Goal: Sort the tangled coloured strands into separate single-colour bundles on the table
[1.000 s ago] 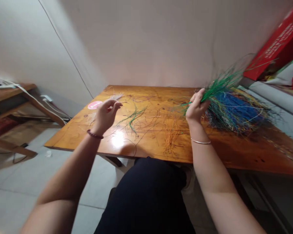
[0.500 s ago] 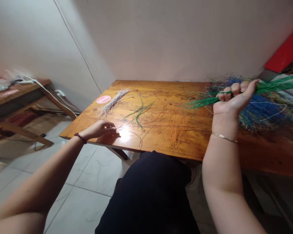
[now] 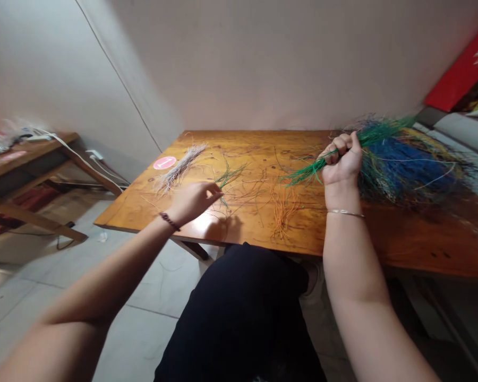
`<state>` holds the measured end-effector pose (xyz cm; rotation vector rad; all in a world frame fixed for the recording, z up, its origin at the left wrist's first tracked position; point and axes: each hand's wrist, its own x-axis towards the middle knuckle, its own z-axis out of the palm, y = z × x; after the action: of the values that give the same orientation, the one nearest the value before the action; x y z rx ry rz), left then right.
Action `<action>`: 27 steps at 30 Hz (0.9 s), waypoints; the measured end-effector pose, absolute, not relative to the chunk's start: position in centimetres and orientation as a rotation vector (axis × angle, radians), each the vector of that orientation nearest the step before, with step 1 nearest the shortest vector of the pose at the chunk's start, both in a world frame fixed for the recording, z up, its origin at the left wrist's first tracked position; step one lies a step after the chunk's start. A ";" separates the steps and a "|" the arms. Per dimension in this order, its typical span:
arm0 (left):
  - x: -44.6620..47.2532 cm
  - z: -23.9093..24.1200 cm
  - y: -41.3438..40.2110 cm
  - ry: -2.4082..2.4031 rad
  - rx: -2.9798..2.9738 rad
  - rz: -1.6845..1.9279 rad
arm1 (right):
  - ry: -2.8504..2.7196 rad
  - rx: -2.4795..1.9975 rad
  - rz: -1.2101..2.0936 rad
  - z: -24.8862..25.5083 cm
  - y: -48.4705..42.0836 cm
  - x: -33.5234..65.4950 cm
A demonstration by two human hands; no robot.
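Note:
My right hand (image 3: pixel 341 158) is closed in a fist round a bundle of green wires (image 3: pixel 306 172), held above the wooden table (image 3: pixel 402 233). Behind it lies a big tangle of blue, green and yellow wires (image 3: pixel 406 170). My left hand (image 3: pixel 193 200) hovers over the table's near left part with fingers pinched together, right beside a few loose green wires (image 3: pixel 229 178); whether it holds a strand I cannot make out. A small pile of orange wires (image 3: pixel 284 207) lies between my hands. A bunch of white wires (image 3: pixel 179 167) rests at the far left.
A pink round sticker (image 3: pixel 164 162) sits on the table's left corner. A low wooden bench (image 3: pixel 27 154) with cables stands at the left. A red box (image 3: pixel 462 69) leans at the upper right. My dark-clothed lap (image 3: pixel 242 313) is below the table edge.
My left hand moved right along the table toward the loose green wires. My right hand lowered and swung the green bundle back over the table near the tangle.

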<state>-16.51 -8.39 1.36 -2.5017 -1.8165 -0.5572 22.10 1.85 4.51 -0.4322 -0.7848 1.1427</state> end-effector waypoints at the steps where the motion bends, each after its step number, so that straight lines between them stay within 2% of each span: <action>1: -14.2 1.5 -8.3 -1.799 -2.526 -0.514 | -0.784 -0.455 1.142 4.4 1.9 21.9; 7: -5.3 0.8 -5.3 -1.924 -2.546 -0.093 | -0.744 -0.459 1.174 3.9 2.0 21.2; 27: -2.4 -0.8 -1.7 -1.955 -2.453 0.165 | -0.729 -0.379 1.214 2.7 3.3 22.3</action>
<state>-2.44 -1.69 -0.77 -2.4533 -1.9550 0.1646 22.27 3.25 2.75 -0.3786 -0.7291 1.2144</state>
